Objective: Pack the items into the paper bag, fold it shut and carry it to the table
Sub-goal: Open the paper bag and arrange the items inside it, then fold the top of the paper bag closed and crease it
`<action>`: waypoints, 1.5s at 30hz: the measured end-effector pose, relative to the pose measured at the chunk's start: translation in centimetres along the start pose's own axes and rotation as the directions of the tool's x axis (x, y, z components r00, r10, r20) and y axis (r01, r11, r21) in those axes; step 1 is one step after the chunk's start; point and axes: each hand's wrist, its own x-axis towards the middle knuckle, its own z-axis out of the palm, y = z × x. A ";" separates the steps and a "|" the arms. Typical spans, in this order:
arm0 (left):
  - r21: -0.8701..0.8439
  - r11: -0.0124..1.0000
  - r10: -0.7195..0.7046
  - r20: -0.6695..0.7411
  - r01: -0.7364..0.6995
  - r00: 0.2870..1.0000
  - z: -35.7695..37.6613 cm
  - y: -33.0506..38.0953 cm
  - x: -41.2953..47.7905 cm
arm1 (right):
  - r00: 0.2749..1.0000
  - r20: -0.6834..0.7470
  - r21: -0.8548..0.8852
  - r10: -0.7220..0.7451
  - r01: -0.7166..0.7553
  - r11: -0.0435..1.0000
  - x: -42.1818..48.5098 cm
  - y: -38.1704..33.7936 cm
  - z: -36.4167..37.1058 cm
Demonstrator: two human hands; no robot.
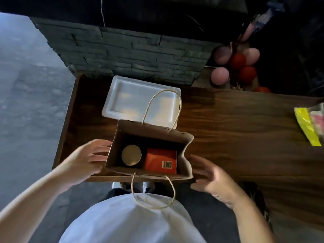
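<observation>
The dark wood-grain tabletop [236, 130] carries everything here, with a rough stacked-stone wall [133, 55] rising behind it. At its near edge stands the brown paper bag [185, 160], mouth wide open, stiff kraft sides creased at the right corner, twisted-paper handles looping front and back. Just behind the bag lies a white foam container [128, 99], flat, rectangular, with rounded corners; whether it is meant to go in I cannot tell. Packing looks partly or wholly done: inside the bag sit an orange box [157, 160] with a barcode and a round tin [131, 154] with a dull metal lid, side by side. Folding and carrying are not yet done. The left hand [87, 156] lies spread against the bag's left wall, fingers [103, 153] loose; the right hand [213, 178] hovers wide open just beside the right wall, gripping nothing
</observation>
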 end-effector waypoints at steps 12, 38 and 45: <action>0.404 0.878 0.326 -0.110 -0.257 0.939 1.4 -2.0 -0.6 | 0.904 -0.313 0.130 -0.292 0.345 0.929 2.6 1.2 6.2; 0.400 0.733 0.659 -0.218 -0.550 0.720 3.3 -1.7 -0.2 | 0.826 0.313 -0.841 -0.470 0.471 0.267 1.3 -16.1 15.4; 0.445 0.770 0.600 -0.260 -0.458 0.757 3.9 -5.3 2.4 | 0.779 0.342 -0.887 -0.526 0.452 0.093 3.9 -15.7 16.7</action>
